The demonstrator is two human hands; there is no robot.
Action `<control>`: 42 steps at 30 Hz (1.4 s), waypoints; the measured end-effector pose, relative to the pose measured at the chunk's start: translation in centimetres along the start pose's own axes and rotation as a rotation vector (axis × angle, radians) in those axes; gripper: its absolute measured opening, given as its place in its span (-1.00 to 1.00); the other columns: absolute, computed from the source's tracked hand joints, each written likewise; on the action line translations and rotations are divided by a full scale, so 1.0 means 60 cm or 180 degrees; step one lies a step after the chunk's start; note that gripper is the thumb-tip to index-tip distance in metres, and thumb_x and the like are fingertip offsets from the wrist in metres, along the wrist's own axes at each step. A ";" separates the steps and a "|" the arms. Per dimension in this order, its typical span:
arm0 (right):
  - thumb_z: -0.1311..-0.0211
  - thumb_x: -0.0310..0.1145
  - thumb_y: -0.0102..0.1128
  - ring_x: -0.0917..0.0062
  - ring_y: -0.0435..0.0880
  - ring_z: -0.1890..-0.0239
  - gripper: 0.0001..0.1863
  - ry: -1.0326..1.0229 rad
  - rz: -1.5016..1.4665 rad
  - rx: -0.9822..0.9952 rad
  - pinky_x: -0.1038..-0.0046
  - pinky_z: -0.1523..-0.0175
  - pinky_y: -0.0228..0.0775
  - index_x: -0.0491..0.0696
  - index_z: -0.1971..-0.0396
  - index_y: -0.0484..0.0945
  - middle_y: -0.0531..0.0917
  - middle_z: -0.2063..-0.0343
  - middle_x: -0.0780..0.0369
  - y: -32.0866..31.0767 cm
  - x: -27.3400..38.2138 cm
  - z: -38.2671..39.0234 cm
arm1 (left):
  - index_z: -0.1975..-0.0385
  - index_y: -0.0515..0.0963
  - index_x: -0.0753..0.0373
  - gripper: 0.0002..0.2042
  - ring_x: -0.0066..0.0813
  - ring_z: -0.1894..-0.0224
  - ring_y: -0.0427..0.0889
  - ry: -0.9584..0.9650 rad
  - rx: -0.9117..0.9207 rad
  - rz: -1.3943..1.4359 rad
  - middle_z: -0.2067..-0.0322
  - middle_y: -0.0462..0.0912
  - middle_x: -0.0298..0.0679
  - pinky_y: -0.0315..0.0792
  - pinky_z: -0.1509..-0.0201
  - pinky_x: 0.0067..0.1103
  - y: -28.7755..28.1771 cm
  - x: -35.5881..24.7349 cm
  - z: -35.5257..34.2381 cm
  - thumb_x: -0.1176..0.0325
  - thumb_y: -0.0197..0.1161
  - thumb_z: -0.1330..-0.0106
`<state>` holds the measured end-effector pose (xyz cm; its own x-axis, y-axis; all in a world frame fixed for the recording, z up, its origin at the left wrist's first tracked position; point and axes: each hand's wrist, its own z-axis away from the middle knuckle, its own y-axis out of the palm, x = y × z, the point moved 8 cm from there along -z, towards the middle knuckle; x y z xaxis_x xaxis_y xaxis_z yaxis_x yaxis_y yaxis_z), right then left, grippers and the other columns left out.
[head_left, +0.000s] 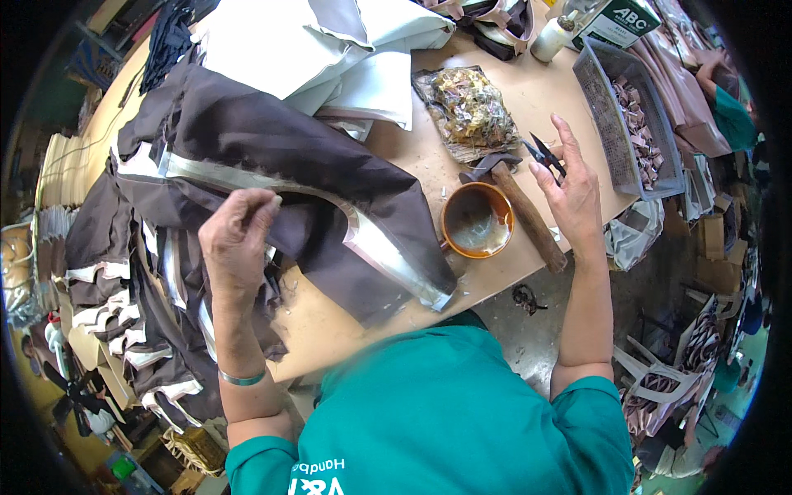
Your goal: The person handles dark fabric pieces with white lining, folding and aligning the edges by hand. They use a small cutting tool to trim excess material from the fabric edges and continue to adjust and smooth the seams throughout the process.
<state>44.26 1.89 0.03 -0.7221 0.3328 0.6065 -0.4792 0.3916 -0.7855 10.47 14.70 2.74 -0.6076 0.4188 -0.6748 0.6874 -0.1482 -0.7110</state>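
Note:
A dark brown fabric piece lies spread over the table, with a pale strip along its curved edge. Above its near left part is my left hand, thumb and fingertips pinched together; anything between them is too small to make out. My right hand is raised at the right, holding small dark thread snips with their blades apart. Below and beside it are a hammer with a wooden handle and an orange-brown mug with a cloudy whitish inside.
A clear bag of scraps lies beyond the mug. A grey plastic basket of small pinkish pieces stands at the right edge, near a white bottle. White sheets cover the far side. More dark pieces with pale edges hang at the left.

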 end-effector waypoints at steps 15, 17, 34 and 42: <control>0.03 -0.47 0.18 0.15 0.54 0.19 -0.38 0.0038 -0.0407 -0.0168 0.29 0.15 0.38 -0.05 -0.11 0.22 0.51 0.22 -0.05 0.010 -0.031 0.003 | 0.39 0.43 0.32 -0.84 -0.22 0.45 0.54 0.1908 0.1344 0.0374 0.52 0.53 -0.09 0.39 0.36 -0.47 0.323 -0.211 -0.200 0.42 0.19 -0.07; 0.05 -0.51 0.19 0.11 0.51 0.16 -0.38 -0.0104 -0.0376 -0.0222 0.30 0.09 0.37 -0.06 -0.10 0.21 0.49 0.16 -0.04 0.008 -0.043 0.020 | 0.39 0.43 0.30 -0.82 -0.23 0.43 0.54 0.1876 0.1380 0.0235 0.51 0.53 -0.10 0.39 0.34 -0.48 0.358 -0.206 -0.221 0.40 0.22 -0.05; 0.01 -0.51 0.16 0.23 0.58 0.19 -0.37 -0.0643 -0.0784 -0.0387 0.36 0.15 0.41 -0.09 -0.13 0.17 0.52 0.21 -0.04 0.029 0.022 -0.002 | -0.19 0.11 0.25 -0.38 -0.32 -0.08 0.35 0.0095 0.0963 0.1527 -0.05 0.36 -0.07 0.23 -0.15 -0.51 0.262 -0.093 -0.265 0.12 0.14 -0.19; -0.02 -0.46 0.15 0.20 0.59 0.28 -0.41 -0.0299 -0.0739 -0.0597 0.36 0.20 0.40 -0.12 -0.11 0.19 0.58 0.33 -0.01 0.077 -0.005 -0.075 | 0.40 0.54 0.35 -0.85 -0.62 0.56 0.46 -0.0289 -0.0050 0.0322 0.61 0.51 -0.33 0.36 0.44 -0.67 0.034 -0.013 -0.064 0.38 0.15 -0.17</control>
<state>44.49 7.47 -3.22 -0.6513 0.1387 0.7461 -0.5426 0.6023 -0.5856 13.85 17.50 2.58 -0.5680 0.3195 -0.7585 0.7526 -0.1713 -0.6358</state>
